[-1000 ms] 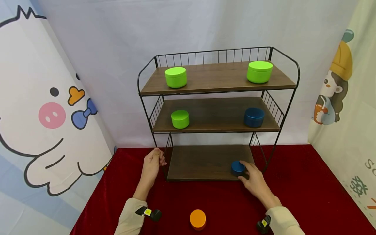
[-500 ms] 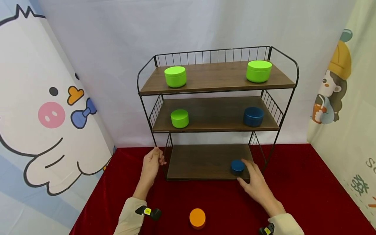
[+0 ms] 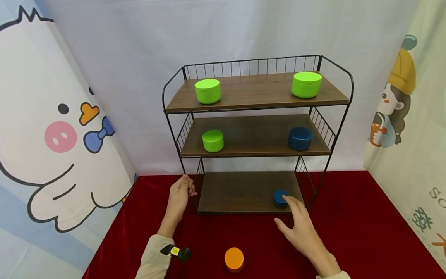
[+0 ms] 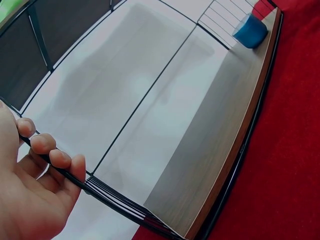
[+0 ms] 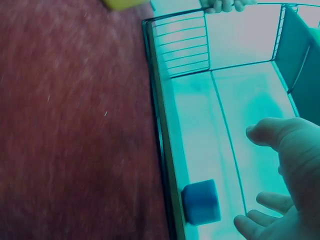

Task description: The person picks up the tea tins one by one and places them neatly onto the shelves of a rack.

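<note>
On the bottom board of a three-tier shelf rack (image 3: 240, 193) stands a small blue round tin (image 3: 280, 198), near the right front corner. My right hand (image 3: 301, 228) hovers in front and to the right of it, fingers spread and holding nothing. The right wrist view shows a gap between the blue tin (image 5: 201, 202) and the fingers. At the rack's left side my left hand (image 3: 180, 193) grips the black metal frame. Its fingers curl round the bar in the left wrist view, where the blue tin (image 4: 250, 31) sits at the far end of the board.
An orange round tin (image 3: 234, 259) stands on the red cloth (image 3: 348, 232) before the rack. Two green tins (image 3: 208, 92) are on the top shelf. The middle shelf carries a green tin (image 3: 213, 140) at left and a larger blue tin (image 3: 300, 138) at right.
My right hand has let go of the small blue tin and drawn back toward me, its fingers opening. The tin stays on the bottom board. My left hand has kept its place.
</note>
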Action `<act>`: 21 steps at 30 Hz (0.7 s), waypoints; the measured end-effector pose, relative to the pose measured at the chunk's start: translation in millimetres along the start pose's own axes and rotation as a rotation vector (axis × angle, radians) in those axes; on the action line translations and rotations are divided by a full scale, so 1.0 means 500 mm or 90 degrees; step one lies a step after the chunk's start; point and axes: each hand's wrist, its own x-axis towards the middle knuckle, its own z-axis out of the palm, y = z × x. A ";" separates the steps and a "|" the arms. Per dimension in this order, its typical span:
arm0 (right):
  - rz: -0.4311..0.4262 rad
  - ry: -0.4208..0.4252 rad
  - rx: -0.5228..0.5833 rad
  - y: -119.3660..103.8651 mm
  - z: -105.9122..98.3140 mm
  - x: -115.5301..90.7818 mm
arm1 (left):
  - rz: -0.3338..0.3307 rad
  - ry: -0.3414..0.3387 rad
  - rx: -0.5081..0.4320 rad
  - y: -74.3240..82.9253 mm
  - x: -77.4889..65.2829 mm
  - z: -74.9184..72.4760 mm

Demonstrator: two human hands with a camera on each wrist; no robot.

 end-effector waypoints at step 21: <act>-0.010 -0.063 0.038 -0.062 0.060 -0.078 | -0.009 0.008 0.000 0.002 -0.004 0.001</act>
